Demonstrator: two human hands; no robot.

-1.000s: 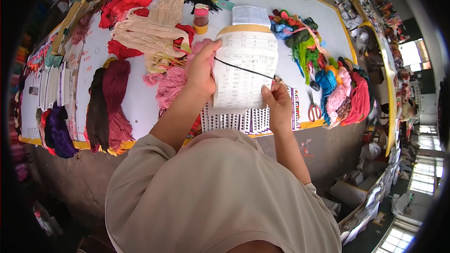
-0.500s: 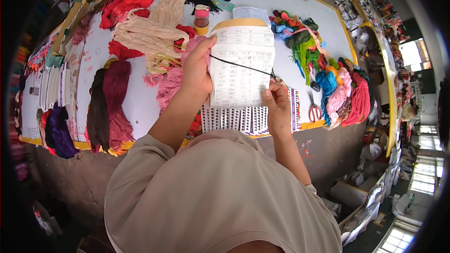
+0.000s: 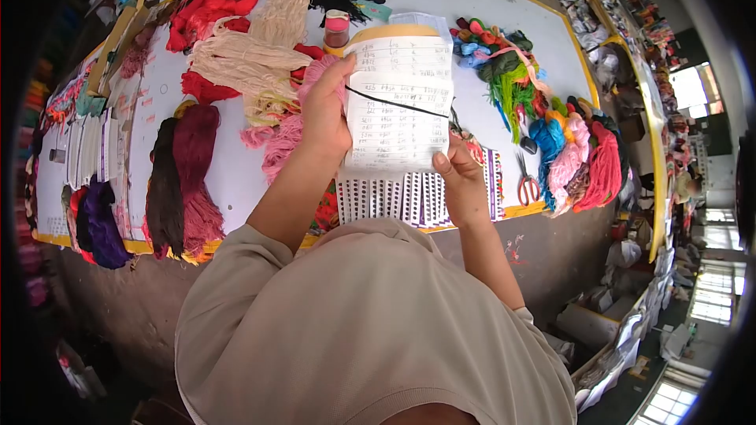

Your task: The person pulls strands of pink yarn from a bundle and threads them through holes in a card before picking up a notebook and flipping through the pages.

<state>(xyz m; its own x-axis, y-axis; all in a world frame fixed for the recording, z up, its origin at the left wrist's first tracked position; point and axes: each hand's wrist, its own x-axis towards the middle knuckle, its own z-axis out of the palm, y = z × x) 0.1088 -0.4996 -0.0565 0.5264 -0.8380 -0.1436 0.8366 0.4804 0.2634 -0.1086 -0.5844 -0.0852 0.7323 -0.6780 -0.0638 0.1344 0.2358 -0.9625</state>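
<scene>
Above the table I hold a handwritten sheet of paper (image 3: pixel 400 130) with rows of figures. A thin black cord (image 3: pixel 398 101) slants across its middle, and a tan edge of backing (image 3: pixel 394 31) shows at the top. My left hand (image 3: pixel 327 114) is closed on the sheet's left edge; its fingers are mostly hidden behind. At the lower right corner, my right hand (image 3: pixel 463 181) pinches the paper with the thumb in front. Below the sheet lie punched white cards (image 3: pixel 386 201). Pink yarn (image 3: pixel 283 145) lies beside my left hand.
Cream yarn (image 3: pixel 244 63), red yarn (image 3: pixel 213 12) and dark skeins (image 3: pixel 181 173) lie on the left of the white table (image 3: pixel 441 0). Several coloured skeins (image 3: pixel 579 153) and scissors (image 3: pixel 528 181) are on the right. A jar (image 3: pixel 336 30) stands behind the sheet.
The sheet has shifted slightly left and up with both hands on it. My right thumb has moved left over its lower corner.
</scene>
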